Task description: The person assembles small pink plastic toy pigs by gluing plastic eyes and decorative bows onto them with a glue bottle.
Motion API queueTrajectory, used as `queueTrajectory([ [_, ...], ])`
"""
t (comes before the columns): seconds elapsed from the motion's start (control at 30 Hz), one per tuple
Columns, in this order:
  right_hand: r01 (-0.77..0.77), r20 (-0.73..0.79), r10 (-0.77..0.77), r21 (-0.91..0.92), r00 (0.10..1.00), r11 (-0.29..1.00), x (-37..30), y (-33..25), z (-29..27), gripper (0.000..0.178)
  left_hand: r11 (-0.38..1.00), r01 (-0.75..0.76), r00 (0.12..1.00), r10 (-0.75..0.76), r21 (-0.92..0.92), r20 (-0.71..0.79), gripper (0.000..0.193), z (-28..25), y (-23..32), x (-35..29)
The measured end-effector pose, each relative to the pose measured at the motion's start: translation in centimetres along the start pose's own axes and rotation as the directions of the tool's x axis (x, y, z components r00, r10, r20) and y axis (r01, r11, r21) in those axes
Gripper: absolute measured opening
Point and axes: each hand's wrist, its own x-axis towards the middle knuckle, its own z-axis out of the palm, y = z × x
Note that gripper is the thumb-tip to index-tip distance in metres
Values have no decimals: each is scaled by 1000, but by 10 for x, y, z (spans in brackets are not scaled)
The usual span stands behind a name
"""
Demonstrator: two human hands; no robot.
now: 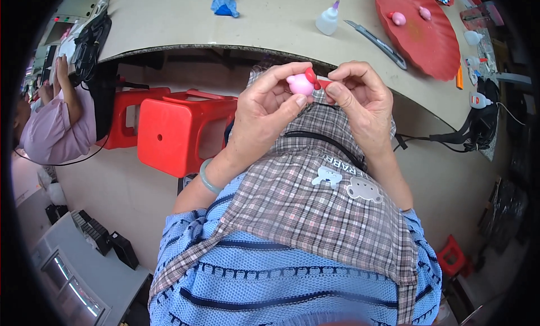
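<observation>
In front of my apron, near the table's front edge, a small round pink figurine (300, 84) with red parts is pinched between the thumb and fingers of my left hand (260, 104). My right hand (365, 105) is closed with thumb and forefinger on a narrow red piece (324, 83). This piece reaches to the red side of the figurine; whether it is joined there I cannot tell. On a red scalloped tray (419, 50) at the far right lie two similar pink figurines, one nearer (398, 19) and one farther (425, 12).
A white squeeze bottle (327, 22) with a purple tip and a grey utility knife (376, 43) lie beyond my hands. A blue crumpled item (225, 2) is at the table's far side. Red stools (169, 136) stand left; a co-worker in pink (62, 123) sits beyond.
</observation>
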Motion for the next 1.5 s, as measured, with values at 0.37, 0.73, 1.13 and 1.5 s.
queueTrajectory([
  [0.37,413,210,-389,-713,897,567,7,4,4,19,976,-12,999,19,216,-30,35,-2,-16,2],
  [0.73,491,357,-376,-792,855,364,-4,2,-1,23,984,146,988,-141,101,-58,32,-2,-26,-6],
  [1.13,405,211,-358,-639,910,654,2,-13,-17,16,967,224,974,-221,-118,43,30,-3,-15,0],
  [1.5,614,486,-391,-709,782,347,-3,-2,-17,23,958,267,964,-266,-99,32,24,0,-22,-3],
])
